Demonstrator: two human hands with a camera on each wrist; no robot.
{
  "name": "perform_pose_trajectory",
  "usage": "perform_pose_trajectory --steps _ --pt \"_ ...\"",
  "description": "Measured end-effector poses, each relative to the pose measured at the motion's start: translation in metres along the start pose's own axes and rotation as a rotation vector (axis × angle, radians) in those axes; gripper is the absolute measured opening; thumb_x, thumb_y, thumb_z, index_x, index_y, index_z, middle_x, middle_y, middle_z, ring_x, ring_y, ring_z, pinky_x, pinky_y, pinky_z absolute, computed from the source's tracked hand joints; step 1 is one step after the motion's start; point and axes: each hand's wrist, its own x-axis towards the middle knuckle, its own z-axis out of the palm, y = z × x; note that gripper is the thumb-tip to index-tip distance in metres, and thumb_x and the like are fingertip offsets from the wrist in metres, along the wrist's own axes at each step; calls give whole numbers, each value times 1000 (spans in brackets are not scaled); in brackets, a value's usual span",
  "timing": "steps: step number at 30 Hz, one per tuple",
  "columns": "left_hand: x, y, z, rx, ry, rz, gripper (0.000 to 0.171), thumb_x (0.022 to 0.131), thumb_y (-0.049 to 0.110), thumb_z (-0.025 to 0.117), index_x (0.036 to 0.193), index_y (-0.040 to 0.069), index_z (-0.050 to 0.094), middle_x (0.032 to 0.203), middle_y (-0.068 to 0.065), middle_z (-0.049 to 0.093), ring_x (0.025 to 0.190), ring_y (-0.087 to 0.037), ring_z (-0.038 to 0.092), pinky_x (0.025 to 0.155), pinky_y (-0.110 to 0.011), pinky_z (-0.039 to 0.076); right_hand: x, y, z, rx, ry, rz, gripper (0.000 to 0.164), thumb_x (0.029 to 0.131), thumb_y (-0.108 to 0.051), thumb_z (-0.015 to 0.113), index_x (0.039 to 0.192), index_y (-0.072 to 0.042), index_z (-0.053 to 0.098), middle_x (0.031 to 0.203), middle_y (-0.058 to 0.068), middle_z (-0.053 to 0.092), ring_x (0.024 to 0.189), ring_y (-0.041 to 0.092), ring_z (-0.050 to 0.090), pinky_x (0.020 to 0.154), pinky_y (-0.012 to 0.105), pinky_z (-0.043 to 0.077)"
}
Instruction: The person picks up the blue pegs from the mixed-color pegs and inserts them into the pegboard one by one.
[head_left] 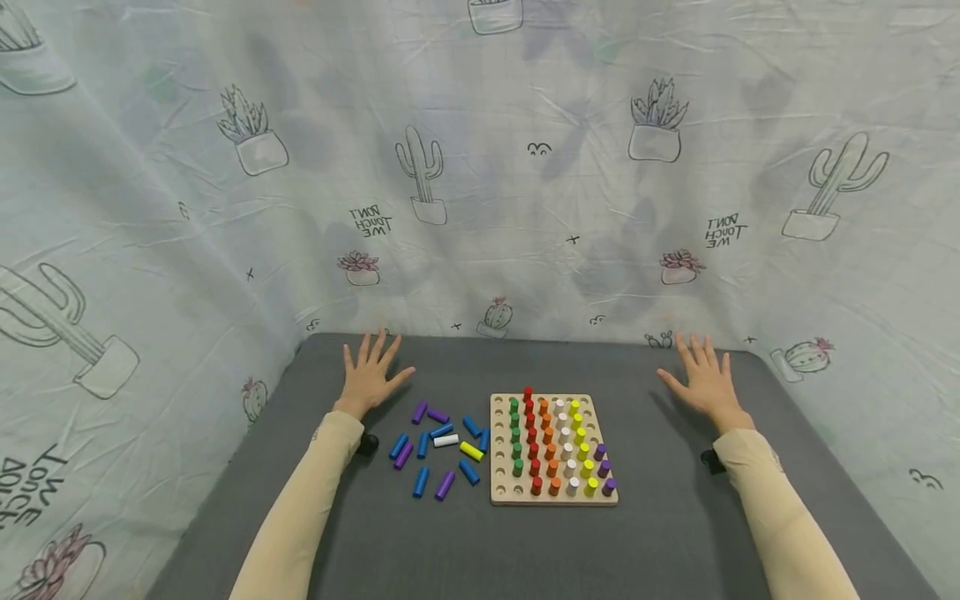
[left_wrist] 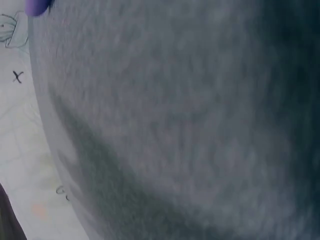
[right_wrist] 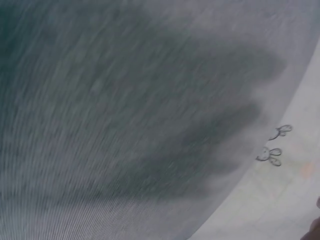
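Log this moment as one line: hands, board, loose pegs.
left hand: spread, empty | right hand: spread, empty | pegboard: partly filled | loose pegs: blue, purple, yellow, white; left of pegboard

Green, red, orange, white, yellow and purple cylindrical pegs point(head_left: 532, 436) are forming single-colour columns; loose blue, purple, yellow and white cylinders point(head_left: 422, 482) are mixing; drawn cacti point(head_left: 423, 179) are patterning whitish cloth point(head_left: 510, 208).

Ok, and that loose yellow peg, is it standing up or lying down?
Lying down: the yellow peg rests on its long side on the table, left of the board.
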Motion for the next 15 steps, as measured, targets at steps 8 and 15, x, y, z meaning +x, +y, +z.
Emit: perform_pose_trajectory --steps 8,15 --pt "-2 12 -2 -23 5 39 74 89 61 42 149 24 20 156 -8 11 141 -36 5 105 -65 -5 2 -12 4 187 -90 4 79 93 -43 50 147 0 13 147 34 8 136 49 -3 100 71 1" --pt "-4 28 -5 -73 2 97 73 89 61 42 149 24 21 154 -9 18 141 -34 8 106 -64 -6 -1 -15 4 316 -130 -13 75 95 -37 49 147 2 11 147 35 5 134 53 -4 99 72 3"
